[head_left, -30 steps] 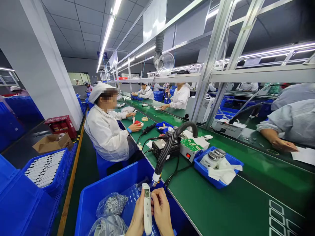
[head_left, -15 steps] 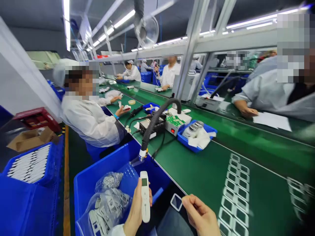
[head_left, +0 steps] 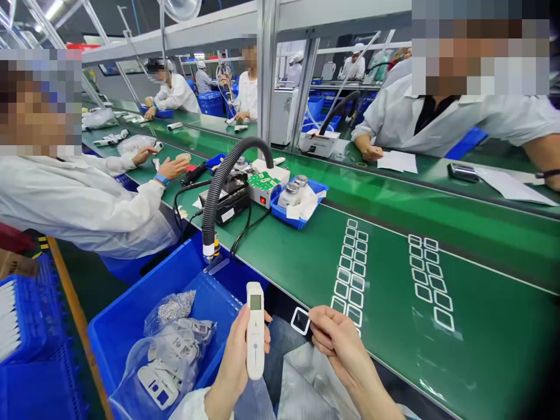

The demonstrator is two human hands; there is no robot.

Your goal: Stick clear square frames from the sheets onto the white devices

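From the head camera, the person's left hand grips a white handheld electronic device upright, fingers curled around it; its small display is lit, but the readout is too small to read. The right hand is raised beside it, with the thumb and forefinger closed on the edge of a small square frame with a dark centre. Both forearms are cut off by the bottom edge of the view.

Below the hands, a blue plastic crate holds clear plastic bags of pale moulded parts, their shapes blurred by the wrapping. To the right, rows of white-outlined squares lie on the green workbench; whether they are printed or loose, I cannot tell.

Compared with the frame half a second earlier, the view has swung right, the device stays upright in the left hand, and the right hand and square frame sit higher in the picture.
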